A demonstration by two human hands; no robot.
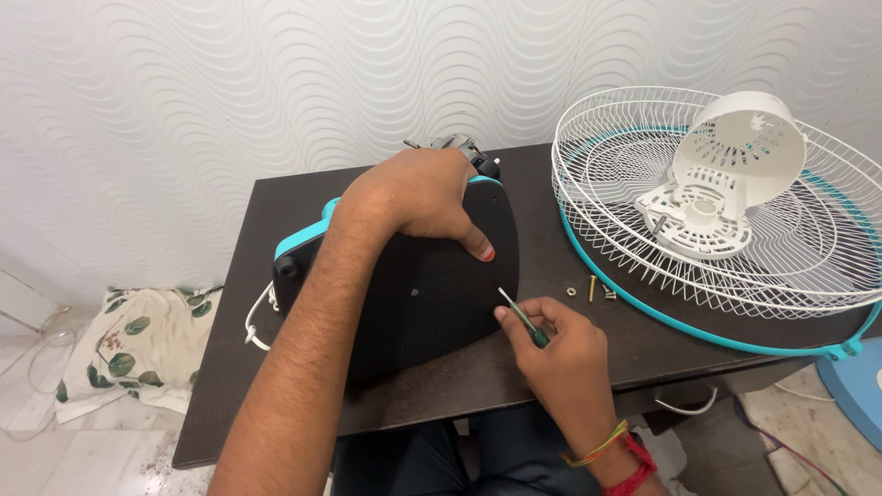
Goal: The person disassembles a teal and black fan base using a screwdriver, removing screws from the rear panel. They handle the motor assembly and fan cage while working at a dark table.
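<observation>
My left hand (pixel 418 197) clamps the black fan base (pixel 432 285) mid-frame, right hand (pixel 551 344) pinches the screwdriver (pixel 522 318), shaft angled up-left, tip just right of the base, loose screws (pixel 588 292) beside it.

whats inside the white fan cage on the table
Inside the fan cage lie a white motor cover and a white slotted plate. What lies beneath them is hidden.

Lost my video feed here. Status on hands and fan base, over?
Left hand gripping fan base, tilted on table. Right hand holding screwdriver at base. Loose screws, fan grille alongside.
</observation>
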